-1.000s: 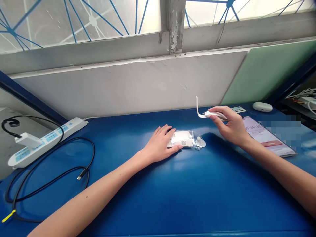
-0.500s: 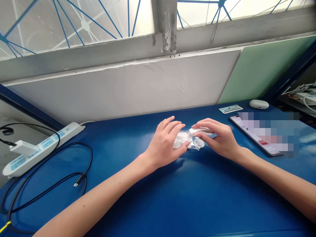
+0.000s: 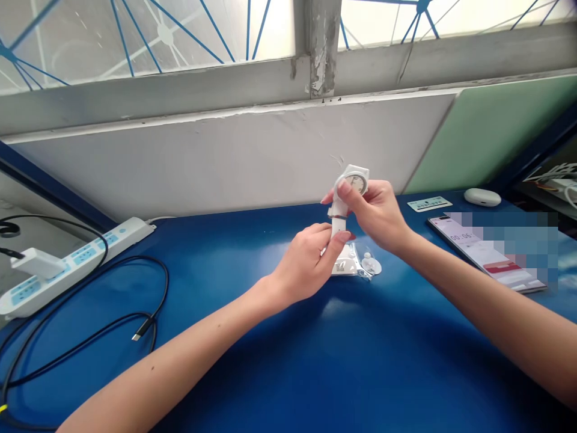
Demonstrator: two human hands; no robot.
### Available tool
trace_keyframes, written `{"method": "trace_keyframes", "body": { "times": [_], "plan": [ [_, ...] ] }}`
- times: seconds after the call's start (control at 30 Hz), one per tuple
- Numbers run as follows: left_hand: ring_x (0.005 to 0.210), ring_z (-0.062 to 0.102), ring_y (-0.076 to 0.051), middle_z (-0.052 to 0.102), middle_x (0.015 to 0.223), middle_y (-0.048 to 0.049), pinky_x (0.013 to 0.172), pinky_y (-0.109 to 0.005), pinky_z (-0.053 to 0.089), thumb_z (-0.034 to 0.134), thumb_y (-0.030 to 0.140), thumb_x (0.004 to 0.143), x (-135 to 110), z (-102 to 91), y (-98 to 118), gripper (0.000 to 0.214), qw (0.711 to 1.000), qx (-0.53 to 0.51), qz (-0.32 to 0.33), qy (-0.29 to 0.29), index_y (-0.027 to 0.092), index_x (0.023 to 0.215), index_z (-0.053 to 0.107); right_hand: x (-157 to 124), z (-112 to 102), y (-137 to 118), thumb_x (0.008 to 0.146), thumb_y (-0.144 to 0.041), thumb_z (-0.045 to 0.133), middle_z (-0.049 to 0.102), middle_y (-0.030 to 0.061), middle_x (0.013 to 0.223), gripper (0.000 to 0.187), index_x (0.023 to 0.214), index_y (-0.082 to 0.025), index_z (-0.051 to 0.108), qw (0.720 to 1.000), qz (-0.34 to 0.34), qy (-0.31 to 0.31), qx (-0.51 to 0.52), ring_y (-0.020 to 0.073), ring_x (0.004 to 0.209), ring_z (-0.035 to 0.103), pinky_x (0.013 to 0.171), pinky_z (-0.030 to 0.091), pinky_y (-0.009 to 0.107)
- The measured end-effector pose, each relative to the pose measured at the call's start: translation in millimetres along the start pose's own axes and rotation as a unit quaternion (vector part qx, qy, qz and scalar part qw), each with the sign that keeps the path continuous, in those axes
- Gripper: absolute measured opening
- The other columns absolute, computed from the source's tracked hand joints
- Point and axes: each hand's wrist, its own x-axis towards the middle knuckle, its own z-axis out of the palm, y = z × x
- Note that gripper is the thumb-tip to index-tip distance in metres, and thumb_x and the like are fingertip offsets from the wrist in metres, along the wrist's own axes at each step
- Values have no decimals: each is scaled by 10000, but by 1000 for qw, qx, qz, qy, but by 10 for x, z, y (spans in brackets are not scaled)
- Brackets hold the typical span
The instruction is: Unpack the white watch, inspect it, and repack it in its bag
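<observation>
A white dial device (image 3: 357,183), with a round face like a watch's and a narrow lower part, is held upright above the desk. Its dial end is gripped by my right hand (image 3: 376,213), the thumb pressed by the face. Thumb and fingers of my left hand (image 3: 311,258) are closed on the narrow lower end. On the desk below lies a clear plastic bag (image 3: 349,264) with a white printed piece in it, partly behind my left hand. Beside it is a small white round piece (image 3: 371,264), perhaps a suction cup.
Left on the blue desk (image 3: 288,373) lie a white power strip (image 3: 85,260) with a plugged-in charger (image 3: 39,264) and a looped black cable (image 3: 143,331). To the right are a phone (image 3: 487,249), a card (image 3: 430,204) and a white earbud case (image 3: 482,197). A wall (image 3: 252,162) stands behind.
The white device has been raised from just above the bag and turned upright, its dial now showing. My left hand has gone from spread fingers to gripping its lower end.
</observation>
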Motion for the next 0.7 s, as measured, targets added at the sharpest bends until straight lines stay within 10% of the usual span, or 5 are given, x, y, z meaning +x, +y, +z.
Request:
{"method": "trace_keyframes", "body": {
  "times": [0.23,0.47,0.7],
  "plan": [
    [886,714,-206,736,951,-76,867,-352,550,428,414,1037,-5,107,99,382,957,-261,-105,-66,150,1003,701,-26,8,135,948,-665,397,748,94,1072,551,978,-222,723,955,176,-109,211,268,1051,696,885,586,409],
    [795,733,-196,731,891,-101,855,-370,576,493,325,1021,29,178,67,284,751,-576,-304,-110,115,984,681,-24,73,141,1031,-506,279,760,68,1139,503,1187,-213,657,846,309,-198,387,204,1026,718,984,532,387],
    [688,722,-184,701,793,-92,572,-237,554,397,270,1047,39,149,17,332,735,-588,-310,-134,90,985,668,-4,41,155,1046,-445,286,773,86,1101,504,1168,-159,683,815,311,-193,450,193,1015,719,960,527,334]
  ]
}}
